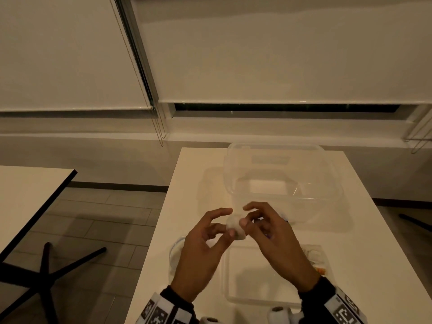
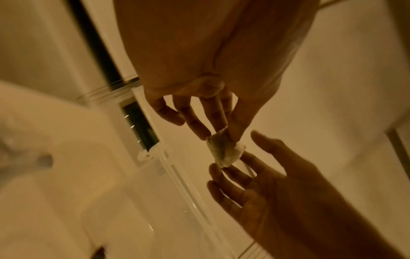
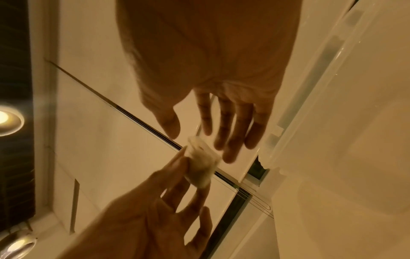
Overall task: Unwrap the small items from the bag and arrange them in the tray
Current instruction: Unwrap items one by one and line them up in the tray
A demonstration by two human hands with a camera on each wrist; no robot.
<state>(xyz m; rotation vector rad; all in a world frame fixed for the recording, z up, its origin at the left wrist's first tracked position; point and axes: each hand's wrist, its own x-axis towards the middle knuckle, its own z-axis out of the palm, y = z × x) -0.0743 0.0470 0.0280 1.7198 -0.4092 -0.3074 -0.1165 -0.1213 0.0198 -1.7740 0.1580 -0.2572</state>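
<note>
Both hands (image 1: 236, 232) raised together, fingertips pinching.

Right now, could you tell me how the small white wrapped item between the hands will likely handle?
The small white wrapped item probably weighs little, since the left hand pinches it by fingertips alone. Its crinkled wrapper looks soft and likely crushable.

The hands are viewed from above and behind by the head camera. Each wrist camera is aimed closely along its own palm, upward; the small wrapped item (image 2: 225, 151) between the fingertips is shared by all views.
</note>
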